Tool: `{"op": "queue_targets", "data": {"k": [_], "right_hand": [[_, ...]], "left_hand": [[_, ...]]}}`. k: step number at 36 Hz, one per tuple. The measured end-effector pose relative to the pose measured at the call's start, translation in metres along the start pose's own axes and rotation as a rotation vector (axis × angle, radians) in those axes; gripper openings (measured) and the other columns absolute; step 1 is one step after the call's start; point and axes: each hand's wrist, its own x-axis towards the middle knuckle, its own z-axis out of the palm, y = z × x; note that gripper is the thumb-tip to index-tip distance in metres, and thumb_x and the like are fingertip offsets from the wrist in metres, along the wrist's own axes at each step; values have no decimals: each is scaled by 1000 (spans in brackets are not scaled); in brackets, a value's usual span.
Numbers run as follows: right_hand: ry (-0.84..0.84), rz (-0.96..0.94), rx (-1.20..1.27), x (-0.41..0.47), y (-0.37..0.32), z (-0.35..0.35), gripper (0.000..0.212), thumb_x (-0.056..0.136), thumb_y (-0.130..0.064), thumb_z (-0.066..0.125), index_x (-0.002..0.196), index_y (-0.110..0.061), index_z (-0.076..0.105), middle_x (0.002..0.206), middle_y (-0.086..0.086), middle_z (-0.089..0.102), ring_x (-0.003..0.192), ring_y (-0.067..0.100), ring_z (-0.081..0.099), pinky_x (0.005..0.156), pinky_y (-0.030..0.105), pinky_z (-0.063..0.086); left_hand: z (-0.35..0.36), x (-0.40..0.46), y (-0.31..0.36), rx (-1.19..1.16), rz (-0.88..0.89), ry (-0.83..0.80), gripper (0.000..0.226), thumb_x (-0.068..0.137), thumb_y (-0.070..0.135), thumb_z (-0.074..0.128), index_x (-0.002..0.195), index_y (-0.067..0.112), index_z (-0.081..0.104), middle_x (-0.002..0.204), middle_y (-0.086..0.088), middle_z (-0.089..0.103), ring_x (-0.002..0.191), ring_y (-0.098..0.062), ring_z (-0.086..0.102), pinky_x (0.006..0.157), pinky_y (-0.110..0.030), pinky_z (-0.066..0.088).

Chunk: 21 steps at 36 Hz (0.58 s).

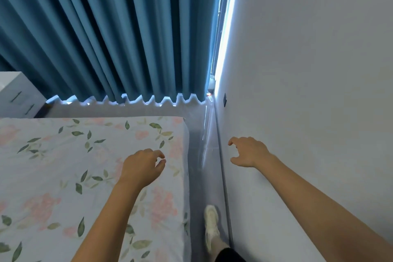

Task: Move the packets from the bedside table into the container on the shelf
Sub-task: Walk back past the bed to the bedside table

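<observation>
While both arms reach forward from the bottom edge, the view looks down a narrow gap between a bed and a wall.
Left hand: the left hand [143, 167] hovers palm-down above the bed [53, 166], wrist level, fingers loosely curled and slightly apart, holding nothing.
Right hand: the right hand [248, 152] is stretched out in front of the white wall [308, 70], fingers loosely bent and spread, holding nothing; contact with the wall cannot be told.
Packets and container: neither is in view.
Bedside counter: a white drawer unit [17, 93] stands at far left, beyond the bed's corner.
Surroundings: blue curtain [106, 27] hangs behind the bed; a white shoe [211, 227] stands on the grey floor [200, 187].
</observation>
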Motion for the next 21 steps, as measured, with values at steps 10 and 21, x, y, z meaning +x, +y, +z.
{"op": "queue_targets", "data": {"k": [10, 21], "right_hand": [[-16, 4, -43, 235, 66, -107, 56, 86, -38, 58, 138, -29, 39, 131, 1, 53, 120, 22, 49, 94, 34, 45], [-54, -53, -67, 415, 73, -196, 54, 86, -35, 56, 137, -29, 39, 122, -2, 57, 115, 21, 51, 90, 33, 45]], "left_hand": [[-39, 259, 11, -31, -65, -36, 31, 96, 38, 41, 121, 31, 59, 120, 6, 63, 110, -17, 58, 76, -28, 40], [-87, 447, -9, -85, -135, -33, 32, 95, 37, 41, 120, 30, 59, 119, 2, 63, 106, -21, 58, 82, -31, 46]]}}
